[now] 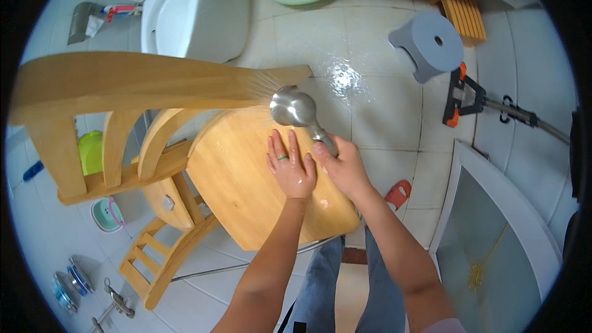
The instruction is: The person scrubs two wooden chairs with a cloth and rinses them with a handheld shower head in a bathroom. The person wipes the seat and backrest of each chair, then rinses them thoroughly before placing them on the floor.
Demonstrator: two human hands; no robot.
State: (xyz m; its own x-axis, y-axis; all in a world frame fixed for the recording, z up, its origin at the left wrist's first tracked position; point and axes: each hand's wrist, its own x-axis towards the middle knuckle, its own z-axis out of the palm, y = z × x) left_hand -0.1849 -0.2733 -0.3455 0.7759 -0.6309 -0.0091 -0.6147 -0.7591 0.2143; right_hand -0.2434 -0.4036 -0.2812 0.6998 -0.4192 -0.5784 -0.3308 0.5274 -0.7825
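Note:
My right hand (344, 166) is closed around the handle of a metal handheld shower head (294, 107). Fine jets of water leave its face and strike a side post of the wooden chair (259, 76). Flat on the wet wooden seat (231, 175) lies my left hand (292, 171), palm down, fingers spread, with a green ring on one finger. It holds nothing. The chair's slatted back (111, 148) extends to the left. A metal shower hose (212, 272) runs below the seat toward the lower left.
A second wooden chair (169, 259) stands at lower left, near a wall tap (119, 299). A toilet (217, 14) is behind the post. Farther right are a grey plastic stool (437, 44), a mop (467, 95) and an open glazed door (490, 240). Water glistens on the tiled floor (344, 78).

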